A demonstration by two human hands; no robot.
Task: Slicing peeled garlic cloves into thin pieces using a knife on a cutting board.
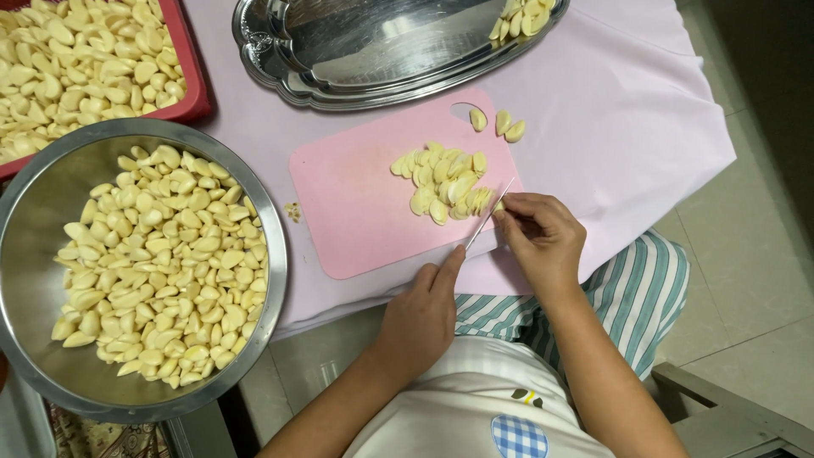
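Head view: steel bowl (pixel 34 212) of peeled garlic at left; on the pink cutting board (pixel 356 203), the left hand (pixel 420 318) fingers grip a knife (pixel 487 216); the right hand (pixel 543 237) fingers pinch sliced garlic cloves (pixel 445 182).

The left hand (pixel 421 315) grips a knife (pixel 489 215), blade tilted over a pink board (pixel 356 212). The right hand (pixel 543 237) pinches a garlic clove (pixel 498 206) beside a sliced pile (pixel 445 182). A steel bowl (pixel 34 212) of cloves sits left, a silver tray (pixel 339 51) beyond.
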